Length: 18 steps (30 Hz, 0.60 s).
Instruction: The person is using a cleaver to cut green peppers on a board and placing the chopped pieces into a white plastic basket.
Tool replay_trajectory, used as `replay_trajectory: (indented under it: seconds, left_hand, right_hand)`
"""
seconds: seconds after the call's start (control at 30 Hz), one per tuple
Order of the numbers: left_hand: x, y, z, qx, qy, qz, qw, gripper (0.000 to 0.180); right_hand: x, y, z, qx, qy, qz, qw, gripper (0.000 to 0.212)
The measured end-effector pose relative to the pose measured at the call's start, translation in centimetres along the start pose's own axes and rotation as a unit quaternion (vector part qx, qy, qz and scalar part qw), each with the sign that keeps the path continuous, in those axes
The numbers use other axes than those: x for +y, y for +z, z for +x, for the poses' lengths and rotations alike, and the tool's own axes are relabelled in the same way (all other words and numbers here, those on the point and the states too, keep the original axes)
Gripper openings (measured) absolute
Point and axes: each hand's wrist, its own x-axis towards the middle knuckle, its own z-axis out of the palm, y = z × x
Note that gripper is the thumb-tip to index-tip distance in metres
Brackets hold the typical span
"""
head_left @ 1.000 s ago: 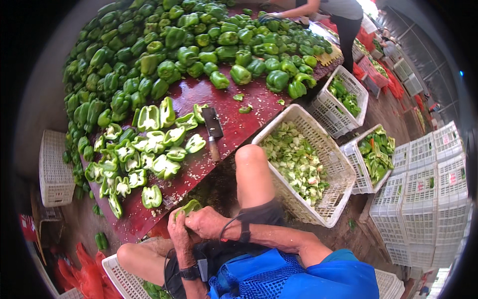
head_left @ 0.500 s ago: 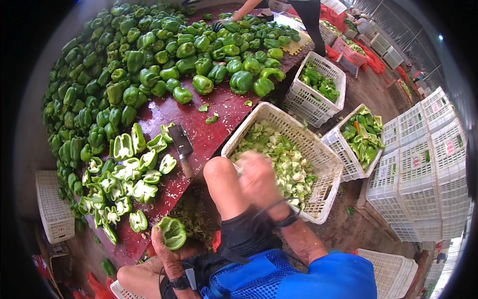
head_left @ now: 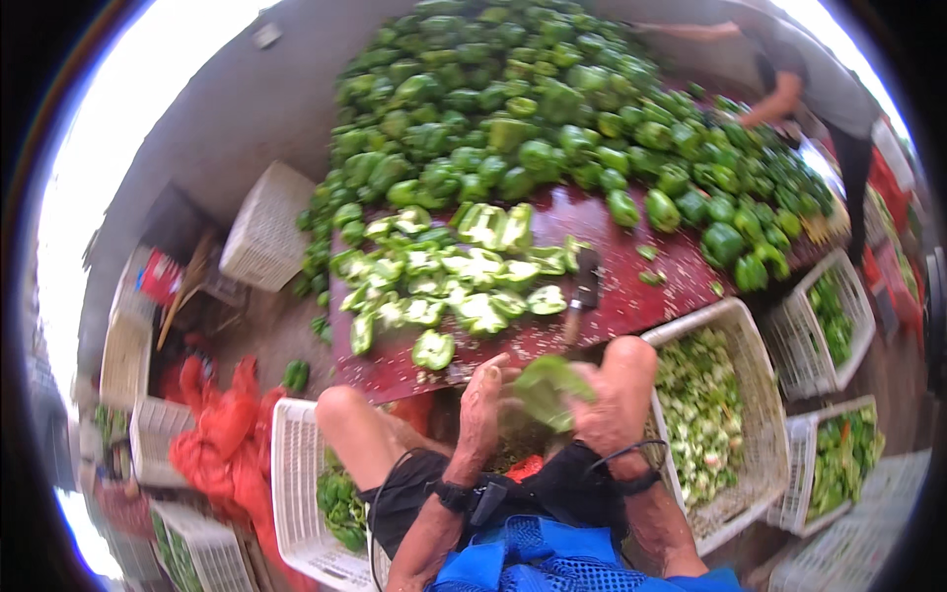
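Note:
A halved green bell pepper (head_left: 554, 392), smeared by motion, is between my hands above my lap. My right hand (head_left: 610, 403) is closed on its right side, with the fingers partly hidden behind it. On the other side, my left hand (head_left: 480, 403) is raised with its fingers stretched upward, apart from the pepper. Ahead on the red table (head_left: 631, 296) lie several cut pepper halves (head_left: 478, 314), pale insides showing. A cleaver (head_left: 587, 279) rests to their right, its wooden handle toward me. Whole green peppers (head_left: 513, 133) are heaped behind.
A white crate (head_left: 779, 464) of pale pepper scraps stands by my right knee. Crates of cut green peppers (head_left: 843, 449) are farther right. Another white crate (head_left: 288, 493) with peppers is at my left, beside red netting (head_left: 232, 434). A co-worker (head_left: 814, 69) reaches over the far right of the heap.
The view has swung left. My right hand has left the scraps crate and come to the pepper half my left hand was holding; the left fingers have loosened from it.

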Motion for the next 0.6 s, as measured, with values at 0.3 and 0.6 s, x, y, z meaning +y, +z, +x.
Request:
replay_trajectory:
  seconds: [0.3, 0.6]
  left_hand:
    - [-6.1, 0.4, 1.5, -0.087, -0.005, -0.447, 0.89, 0.046]
    - [-1.4, -7.8, -1.6, 0.095, 0.05, -0.262, 0.959, 0.03]
  right_hand:
    - [-4.9, 4.1, 1.1, 0.045, 0.004, 0.005, 0.999, 0.037]
    - [-7.6, 9.3, 4.0, -0.199, -0.091, 0.136, 0.966, 0.044]
